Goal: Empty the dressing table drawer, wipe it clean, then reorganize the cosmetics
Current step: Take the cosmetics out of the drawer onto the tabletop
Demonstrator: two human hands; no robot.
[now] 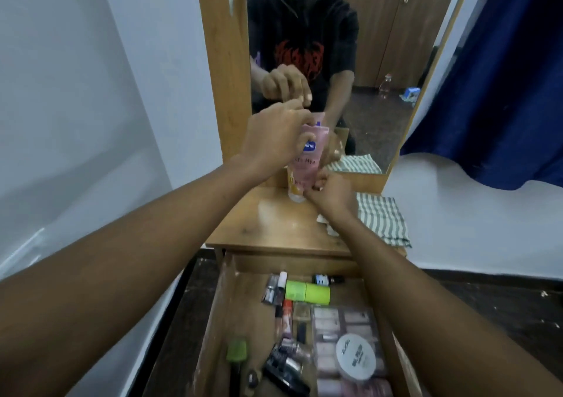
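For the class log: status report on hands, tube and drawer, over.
Both hands on pink lotion tube, upright on tabletop: left hand top, right hand base. Drawer open, still full.

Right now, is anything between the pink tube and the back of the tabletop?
Nothing visible. Both hands, left and right, stand the pink tube on the tabletop; the striped cloth lies to its right.

Bare forearms, black printed hoodie
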